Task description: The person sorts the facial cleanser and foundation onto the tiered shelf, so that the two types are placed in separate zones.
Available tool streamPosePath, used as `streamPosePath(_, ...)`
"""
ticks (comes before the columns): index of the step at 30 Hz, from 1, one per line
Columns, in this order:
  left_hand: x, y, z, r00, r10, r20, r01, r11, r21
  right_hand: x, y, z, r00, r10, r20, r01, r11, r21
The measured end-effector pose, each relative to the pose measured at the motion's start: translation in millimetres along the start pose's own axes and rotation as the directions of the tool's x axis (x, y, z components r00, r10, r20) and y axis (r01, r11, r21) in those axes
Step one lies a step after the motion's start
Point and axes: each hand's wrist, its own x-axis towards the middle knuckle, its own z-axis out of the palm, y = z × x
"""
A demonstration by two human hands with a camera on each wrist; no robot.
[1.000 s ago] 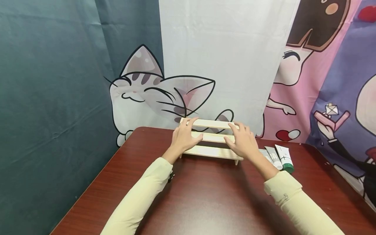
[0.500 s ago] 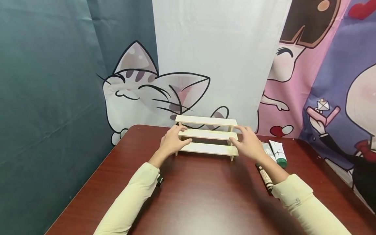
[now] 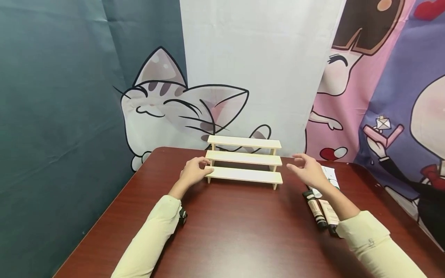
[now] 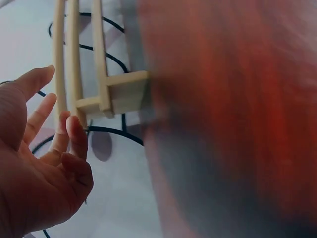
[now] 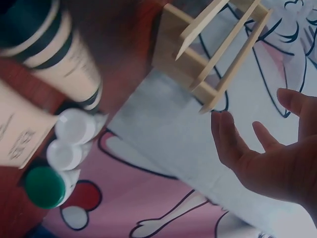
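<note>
- Left of centre, head view: your left hand (image 3: 194,171) has its fingers loosely bent, thumb apart, nothing in its grasp. The thumb tip overlaps the left end of the lowest shelf; contact can't be told. Risk, in my judgement: pull back carelessly and a snagged thumb could skew the rack.
- Centre: the wooden rack (image 3: 243,158) stands upright on the table (image 3: 222,239), in front of the printed cloth. It looks light; an uneven knock at one end would likely twist it.
- Right of centre: your right hand (image 3: 307,172) is half spread, fingers slightly curved, holding nothing, apart from the rack's right end. Risk: your forearm crosses in front of the tubes in this view; drop it low and you might roll or scatter them.
- Count, left to right: two hands; one rack, three shelves; five tubes, all at the left of the right wrist view.
- Tubes by kind: one beige tube (image 3: 328,211), one dark-banded tube (image 3: 315,211), two white-capped tubes (image 5: 74,126), one green-capped tube (image 5: 45,187). Your right arm partly hides the group in the head view.
</note>
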Motion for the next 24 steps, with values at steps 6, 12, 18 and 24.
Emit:
streamPosePath(6, 3.7, -6.8, 4.2, 0.997, -0.08, 0.004, 0.08, 0.997, -0.006, -2.0, 23.7, -14.8, 0.999, 0.031, 0.019, -0.031, 0.999, -0.037)
streamPosePath(12, 7.5, -8.4, 5.6, 0.996, -0.086, 0.017, 0.086, 0.996, -0.011, -0.7, 44.8, -24.7, 0.994, 0.105, 0.041, -0.103, 0.993, -0.051)
streamPosePath(18, 7.2, -12.7, 8.8, 0.99, -0.128, 0.056, 0.129, 0.992, -0.008, 1.4, 65.3, -25.5, 0.986, 0.158, 0.06, -0.152, 0.983, -0.103)
streamPosePath(24, 7.8, -15.1, 11.0, 0.982, -0.171, 0.085, 0.17, 0.985, 0.016, -0.2, 81.3, -24.2, 0.978, 0.192, 0.086, -0.179, 0.974, -0.143)
